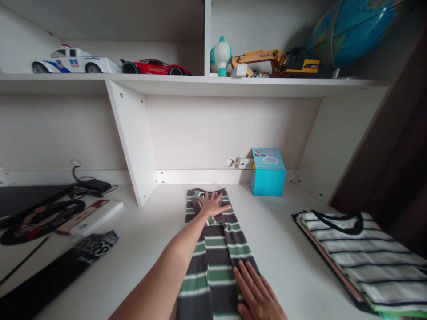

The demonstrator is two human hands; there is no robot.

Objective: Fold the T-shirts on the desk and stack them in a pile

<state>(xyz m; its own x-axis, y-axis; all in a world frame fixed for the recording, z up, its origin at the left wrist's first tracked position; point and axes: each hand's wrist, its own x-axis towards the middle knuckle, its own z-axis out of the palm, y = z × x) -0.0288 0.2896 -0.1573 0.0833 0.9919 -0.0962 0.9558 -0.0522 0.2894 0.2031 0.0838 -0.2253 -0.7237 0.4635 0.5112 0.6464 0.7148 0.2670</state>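
A striped garment (218,255) in dark grey, green and white lies on the white desk, folded into a long narrow strip running away from me. My left hand (212,207) rests with spread fingers on its far end, near the collar. Lower down, my right hand (255,293) lies flat along the garment's right edge, fingers stretched out and partly on the desk side. Neither hand grips anything. The garment's near end runs out of the bottom of the view.
At right sits a stack of folded clothes (370,258), a striped shirt on top. A blue desk calendar (268,181) stands by the back wall. Left are a black cloth item (63,266), a mouse pad (43,220) and a power adapter (95,183). A shelf (253,84) with toys overhangs.
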